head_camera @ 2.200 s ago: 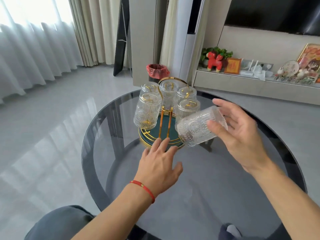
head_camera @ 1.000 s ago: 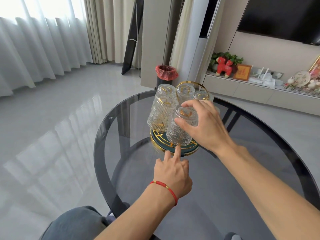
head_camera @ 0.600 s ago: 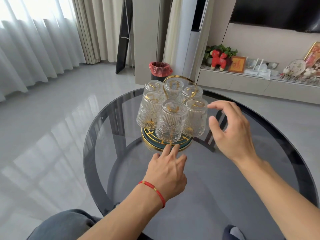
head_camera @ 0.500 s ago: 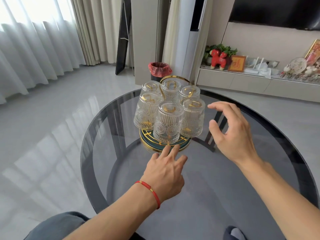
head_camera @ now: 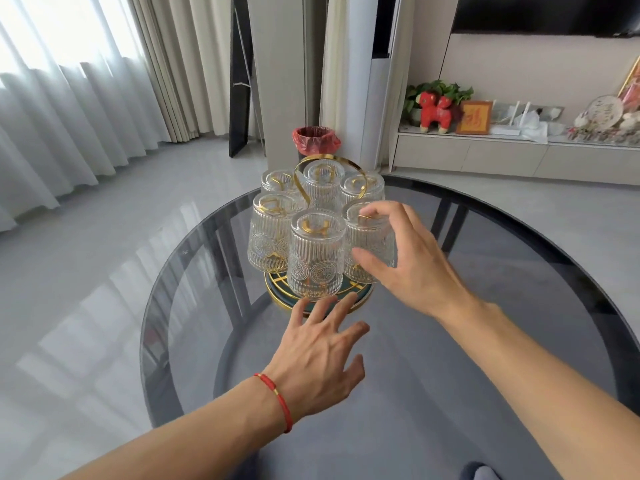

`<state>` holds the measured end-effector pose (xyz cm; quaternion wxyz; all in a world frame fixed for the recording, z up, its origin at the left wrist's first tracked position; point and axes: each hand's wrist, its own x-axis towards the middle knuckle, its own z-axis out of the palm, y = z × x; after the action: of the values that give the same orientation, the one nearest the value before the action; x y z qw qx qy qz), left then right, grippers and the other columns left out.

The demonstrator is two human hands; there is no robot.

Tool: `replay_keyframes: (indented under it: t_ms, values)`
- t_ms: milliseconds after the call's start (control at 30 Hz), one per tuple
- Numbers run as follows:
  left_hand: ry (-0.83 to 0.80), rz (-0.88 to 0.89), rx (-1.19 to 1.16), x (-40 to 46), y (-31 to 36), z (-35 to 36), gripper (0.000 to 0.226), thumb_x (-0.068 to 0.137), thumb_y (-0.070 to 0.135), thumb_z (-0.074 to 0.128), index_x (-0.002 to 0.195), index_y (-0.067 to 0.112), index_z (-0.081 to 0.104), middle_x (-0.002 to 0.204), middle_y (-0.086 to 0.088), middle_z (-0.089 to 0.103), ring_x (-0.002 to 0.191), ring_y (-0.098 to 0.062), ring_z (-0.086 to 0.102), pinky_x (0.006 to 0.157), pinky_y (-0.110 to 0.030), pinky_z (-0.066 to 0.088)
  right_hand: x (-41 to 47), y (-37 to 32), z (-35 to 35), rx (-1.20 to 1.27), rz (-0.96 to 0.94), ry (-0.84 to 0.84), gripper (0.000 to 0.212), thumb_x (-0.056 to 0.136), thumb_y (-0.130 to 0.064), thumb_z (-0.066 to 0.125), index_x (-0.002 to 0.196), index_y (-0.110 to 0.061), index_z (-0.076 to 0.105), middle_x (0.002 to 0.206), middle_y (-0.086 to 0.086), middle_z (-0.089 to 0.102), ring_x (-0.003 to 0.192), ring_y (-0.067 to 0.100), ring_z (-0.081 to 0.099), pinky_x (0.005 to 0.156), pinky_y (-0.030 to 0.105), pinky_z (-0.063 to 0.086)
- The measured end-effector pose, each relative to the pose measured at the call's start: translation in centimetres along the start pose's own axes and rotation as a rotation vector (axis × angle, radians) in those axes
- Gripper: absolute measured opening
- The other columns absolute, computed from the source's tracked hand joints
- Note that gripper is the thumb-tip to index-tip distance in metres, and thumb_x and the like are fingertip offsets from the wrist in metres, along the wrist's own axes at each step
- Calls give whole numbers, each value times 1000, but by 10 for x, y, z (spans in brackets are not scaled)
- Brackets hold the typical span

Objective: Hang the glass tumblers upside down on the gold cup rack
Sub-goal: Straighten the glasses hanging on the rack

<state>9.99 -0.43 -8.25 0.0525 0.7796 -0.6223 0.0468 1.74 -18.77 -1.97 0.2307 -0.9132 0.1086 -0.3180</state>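
Smoked grey glass tabletop [head_camera: 450, 341], round, carries everything. Gold cup rack [head_camera: 360, 299] stands just beyond the left fingers [head_camera: 341, 306]; its loop handle rises at the centre. Six glass tumblers hang on it, all bottoms up: three at the back, one left, one nearest [head_camera: 315, 254], one right [head_camera: 369, 244].

Left hand [head_camera: 318, 358]: palm down, fingers spread and open, gripping nothing; tips at the near rim of the rack base, contact cannot be told. Red cord on the wrist.

Right hand [head_camera: 412, 268]: fingers curved around the right tumbler, thumb low on its near wall, index at its upturned base. Loosely cupped, not clamped; whether it presses the glass cannot be told.

Judgement: all pegs look filled, task near done or done.

Risks:
- Right fingers nudging the tumbler sideways could lift it off its peg; it would fall against the nearest tumbler or onto the glass tabletop.
- Neighbouring tumblers sit very close; a knock would pass along.
- Left fingers pushing the base could slide the rack.
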Motion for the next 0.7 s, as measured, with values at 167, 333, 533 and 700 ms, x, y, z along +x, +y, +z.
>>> replay_keyframes:
  t_ms: [167, 333, 533, 700]
  values:
    - [-27, -13, 58, -1, 6, 1, 50, 89, 49, 48, 134, 28, 58, 166, -11, 26, 145, -35, 29, 114, -57, 24, 5, -4, -1, 41, 62, 78, 40, 87, -44, 74, 117, -32, 51, 124, -4, 56, 112, -17, 47, 91, -2, 30]
    - [-43, -21, 53, 0, 6, -1, 51, 90, 49, 43, 135, 29, 54, 168, -8, 19, 147, -33, 24, 115, -56, 21, 3, 6, -10, 36, 110, 96, 45, 82, -48, 74, 115, -33, 47, 121, -8, 58, 111, 8, 53, 90, 19, 40]
    - [-55, -20, 50, -1, 4, -2, 51, 90, 49, 44, 135, 28, 55, 169, -8, 18, 147, -33, 23, 117, -56, 19, 5, 6, -12, -19, 97, 44, 52, 84, -55, 69, 126, -33, 47, 130, -6, 56, 118, 6, 51, 94, 28, 42]
    - [-52, -19, 42, -2, 4, -1, 50, 91, 49, 44, 135, 28, 54, 169, -8, 18, 148, -33, 22, 118, -56, 18, 4, 2, -16, -93, -36, 89, 57, 86, -45, 70, 133, -17, 56, 139, 0, 52, 131, 10, 46, 109, 11, 29]
